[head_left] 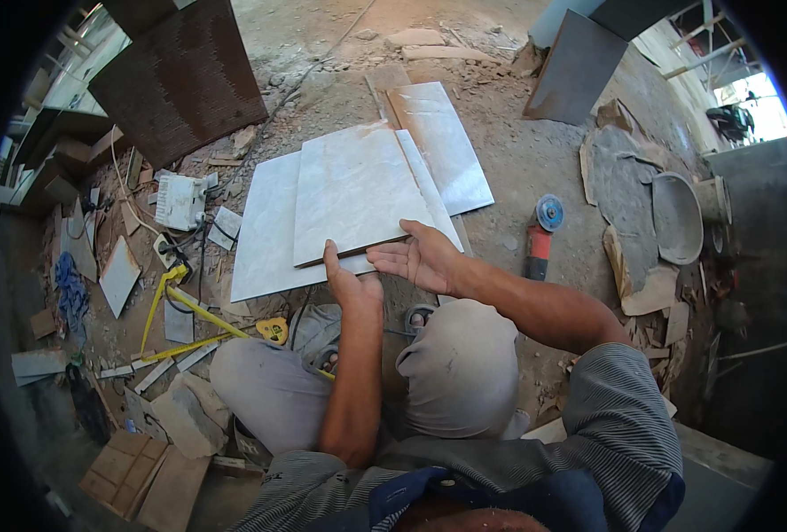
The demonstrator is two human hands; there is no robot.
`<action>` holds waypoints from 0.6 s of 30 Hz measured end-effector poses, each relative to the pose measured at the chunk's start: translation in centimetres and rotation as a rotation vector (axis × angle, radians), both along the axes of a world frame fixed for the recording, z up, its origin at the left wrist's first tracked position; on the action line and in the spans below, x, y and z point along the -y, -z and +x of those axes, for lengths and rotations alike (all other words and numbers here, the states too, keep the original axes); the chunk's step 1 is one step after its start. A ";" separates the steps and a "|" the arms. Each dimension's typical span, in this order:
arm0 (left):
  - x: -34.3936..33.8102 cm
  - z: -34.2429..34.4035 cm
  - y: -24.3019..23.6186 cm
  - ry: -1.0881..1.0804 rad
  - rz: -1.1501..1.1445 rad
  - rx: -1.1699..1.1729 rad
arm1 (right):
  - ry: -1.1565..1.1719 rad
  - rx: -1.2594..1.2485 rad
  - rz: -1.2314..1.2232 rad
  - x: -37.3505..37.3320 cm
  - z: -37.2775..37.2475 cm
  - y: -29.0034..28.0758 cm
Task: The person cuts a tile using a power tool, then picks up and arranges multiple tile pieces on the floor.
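In the middle of the head view a white square tile [358, 186] lies over a larger white tile [265, 222], with another white tile [443, 155] behind them. My left hand [353, 280] holds the top tile's near edge, thumb up against it and fingers mostly hidden underneath. My right hand [420, 257] grips the same edge farther right, thumb at the top and fingers extended palm-up just below it. An angle grinder [540, 241] with a blue disc lies to the right. A yellow tape measure [271, 331] lies by my left knee.
A brown tile [176, 84] stands back left, a grey slab [566, 75] back right. A white electrical device [180, 202] with cords, a blue cloth [71, 297] and broken pieces lie left. A grey basin [677, 217] sits right. Rubble covers much of the dusty floor.
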State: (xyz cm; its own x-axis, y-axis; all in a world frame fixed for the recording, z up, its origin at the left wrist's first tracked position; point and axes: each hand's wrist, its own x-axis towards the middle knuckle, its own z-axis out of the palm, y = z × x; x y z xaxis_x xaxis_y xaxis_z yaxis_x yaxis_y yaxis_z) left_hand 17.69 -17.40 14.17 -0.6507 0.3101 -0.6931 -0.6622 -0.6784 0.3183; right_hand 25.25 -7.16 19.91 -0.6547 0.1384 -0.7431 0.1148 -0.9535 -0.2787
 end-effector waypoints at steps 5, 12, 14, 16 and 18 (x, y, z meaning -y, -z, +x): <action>0.1 -0.4 -0.2 0.056 -0.025 -0.009 | -0.222 -0.012 0.058 -2.0 1.8 -1.0; 0.7 -1.0 -1.1 0.028 -0.052 0.030 | -0.230 0.195 0.865 -11.0 7.9 0.5; 0.1 -0.5 -1.2 0.027 -0.078 0.033 | -0.004 0.426 0.794 -14.7 11.8 10.0; 0.2 -0.2 0.0 0.043 -0.044 0.052 | 0.183 0.528 0.537 -16.9 13.2 18.0; 1.3 -1.0 0.4 0.032 -0.036 0.056 | 0.296 0.524 0.407 -17.1 10.2 21.8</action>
State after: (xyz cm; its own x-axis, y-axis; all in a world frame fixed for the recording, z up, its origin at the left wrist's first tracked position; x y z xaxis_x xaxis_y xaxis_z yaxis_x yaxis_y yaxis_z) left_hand 16.69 -18.73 13.78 -0.6005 0.3040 -0.7395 -0.7009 -0.6453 0.3038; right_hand 35.48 9.96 -1.89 -0.1190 0.5869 -0.8009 0.0834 -0.7979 -0.5970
